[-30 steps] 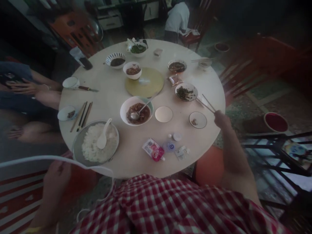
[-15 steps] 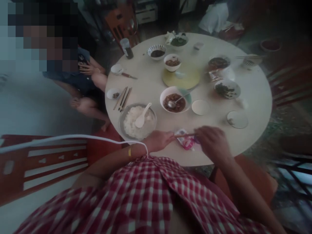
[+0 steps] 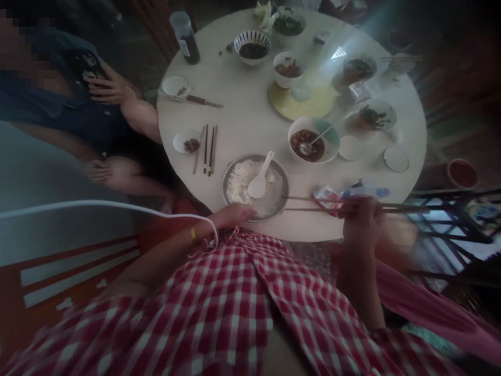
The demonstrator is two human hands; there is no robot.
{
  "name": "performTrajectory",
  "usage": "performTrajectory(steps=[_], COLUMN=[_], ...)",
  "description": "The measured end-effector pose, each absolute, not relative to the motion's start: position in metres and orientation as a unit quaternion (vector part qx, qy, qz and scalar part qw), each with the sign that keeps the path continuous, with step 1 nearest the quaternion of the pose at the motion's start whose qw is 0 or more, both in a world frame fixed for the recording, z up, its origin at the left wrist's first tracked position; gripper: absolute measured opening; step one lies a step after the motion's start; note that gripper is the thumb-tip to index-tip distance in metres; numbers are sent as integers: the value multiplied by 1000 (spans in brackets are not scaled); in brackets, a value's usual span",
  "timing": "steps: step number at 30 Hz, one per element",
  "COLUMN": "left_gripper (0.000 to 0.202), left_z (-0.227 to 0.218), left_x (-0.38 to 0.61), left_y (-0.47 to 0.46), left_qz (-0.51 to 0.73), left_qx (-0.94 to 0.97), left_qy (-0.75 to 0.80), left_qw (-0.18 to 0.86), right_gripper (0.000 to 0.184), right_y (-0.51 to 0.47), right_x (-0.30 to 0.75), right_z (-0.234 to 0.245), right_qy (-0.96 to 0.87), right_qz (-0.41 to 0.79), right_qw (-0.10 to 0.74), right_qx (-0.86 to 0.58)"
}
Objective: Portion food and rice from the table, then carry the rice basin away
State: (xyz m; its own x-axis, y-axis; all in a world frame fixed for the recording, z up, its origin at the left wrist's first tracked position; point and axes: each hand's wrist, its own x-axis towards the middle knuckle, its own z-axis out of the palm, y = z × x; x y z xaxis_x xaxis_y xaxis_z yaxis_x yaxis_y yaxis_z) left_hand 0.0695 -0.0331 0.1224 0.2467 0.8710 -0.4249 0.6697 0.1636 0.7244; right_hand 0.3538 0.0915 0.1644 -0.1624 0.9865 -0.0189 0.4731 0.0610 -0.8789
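Observation:
My right hand (image 3: 362, 214), somewhat blurred, is closed around a pair of chopsticks (image 3: 313, 210) held level above the table's near edge. Their left tips reach the side of a metal bowl of white rice (image 3: 287, 190), and their other ends point right. A white rice paddle (image 3: 257, 186) rests on the rice. At the bowl's near left rim lies my left hand (image 3: 235, 215), fingers stretched out and nothing seen in it. Whether it touches the rim I cannot tell. Behind the chopsticks is a pink and white packet (image 3: 326, 196).
Several food dishes stand on the round table (image 3: 235, 112), including a bowl of brown stew (image 3: 299, 122) with a spoon. More chopsticks (image 3: 211, 151) and a knife (image 3: 199, 101) lie to the left. A seated person's hand (image 3: 107, 89) holds a phone. A white cable (image 3: 117, 205) crosses my left forearm.
My right hand has moved right with the chopsticks, now away from my left hand, which was at their left end. The view has shifted, so the rice bowl appears nearer my left hand.

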Motion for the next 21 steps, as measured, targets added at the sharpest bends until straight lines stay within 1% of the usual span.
performTrajectory(steps=[2,3,4,6,8,11,14,18,19,21], left_gripper=[39,38,36,40,41,28,23,31,34,39], left_z=[103,94,86,72,60,49,55,81,87,95], left_x=[46,41,40,50,67,87,82,38,24,-4], left_y=[-20,-6,11,48,79,100,94,68,60,44], left_qz=[110,123,134,131,102,89,168,326,342,331], left_qx=[602,590,584,589,583,563,529,458,435,408], left_qy=[689,720,739,749,751,741,737,759,774,801], left_qw=[389,345,309,272,292,355,386,327,308,288], right_gripper=[50,49,48,46,45,45,44,45,46,47], right_y=[88,84,81,74,70,72,79,96,102,116], right_x=[341,331,319,297,282,275,277,277,276,270], right_z=[159,153,146,131,117,106,103,103,103,103], right_qy=[-628,-629,-646,-686,-715,-733,-742,-749,-748,-741], right_qz=[382,392,408,428,429,436,452,471,476,491], right_qw=[340,333,306,241,195,147,99,75,78,89], right_qx=[-587,-583,-568,-537,-516,-501,-485,-460,-456,-449])
